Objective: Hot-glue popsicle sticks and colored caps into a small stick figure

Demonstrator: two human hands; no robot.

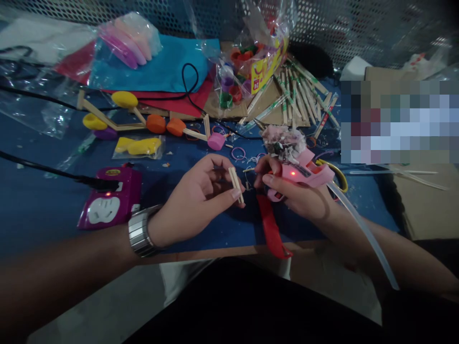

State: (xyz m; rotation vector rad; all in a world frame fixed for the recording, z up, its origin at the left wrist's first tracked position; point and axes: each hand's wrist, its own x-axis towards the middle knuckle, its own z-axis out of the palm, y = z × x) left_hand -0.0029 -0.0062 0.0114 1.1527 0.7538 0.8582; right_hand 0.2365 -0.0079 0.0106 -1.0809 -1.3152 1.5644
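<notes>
My left hand, a metal watch on its wrist, pinches a short pair of wooden sticks above the blue table mat. Close on the right, my right hand grips a pink hot glue gun with a red light lit. The gun's nozzle points left toward the sticks. A clear glue stick runs out of the gun's back toward me. A red strip lies under my hands.
A purple power socket with a black cable sits at left. Behind are a stick-and-bottle-cap construction, bags of caps, loose chopsticks, rubber bands, yellow-handled scissors, felt sheets and cardboard.
</notes>
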